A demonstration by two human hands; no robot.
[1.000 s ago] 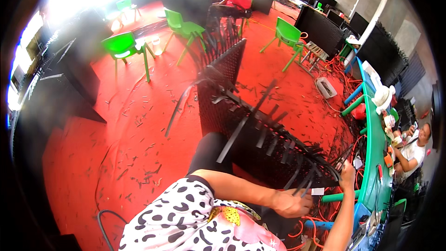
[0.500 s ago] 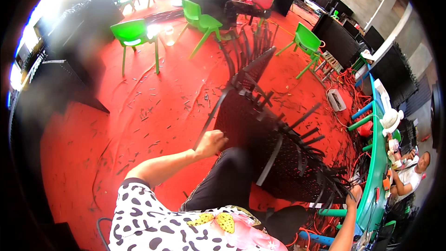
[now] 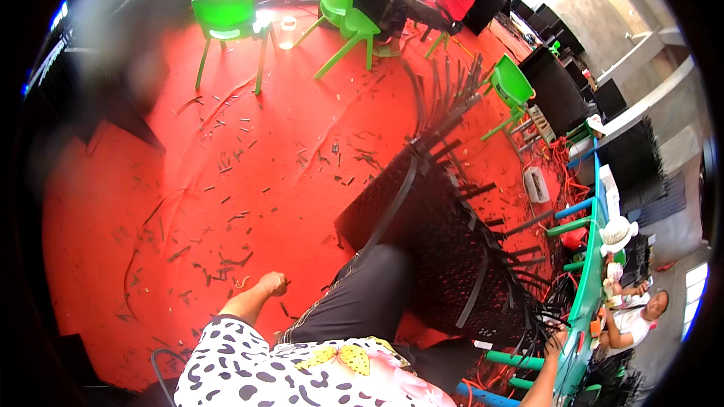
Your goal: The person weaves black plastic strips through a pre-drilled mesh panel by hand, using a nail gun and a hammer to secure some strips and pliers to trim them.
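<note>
Risk sits mostly with the big black woven plastic-strip panel [image 3: 445, 256], which lies on the red floor [image 3: 249, 158] just right of the person's dark-trousered knee [image 3: 369, 294], its loose strip ends fanned toward the far green plastic chairs [image 3: 226, 22]; unsupported, it could tip or its unwoven strips spring out, in my judgement. The left hand [image 3: 271, 283] hangs curled into a fist above the floor, apart from the panel, among scattered black strip offcuts [image 3: 226, 267] that could slide underfoot. The right hand [image 3: 556, 341] reaches to the panel's near edge beside a green table rim [image 3: 584, 294]; whether it grips I cannot tell.
</note>
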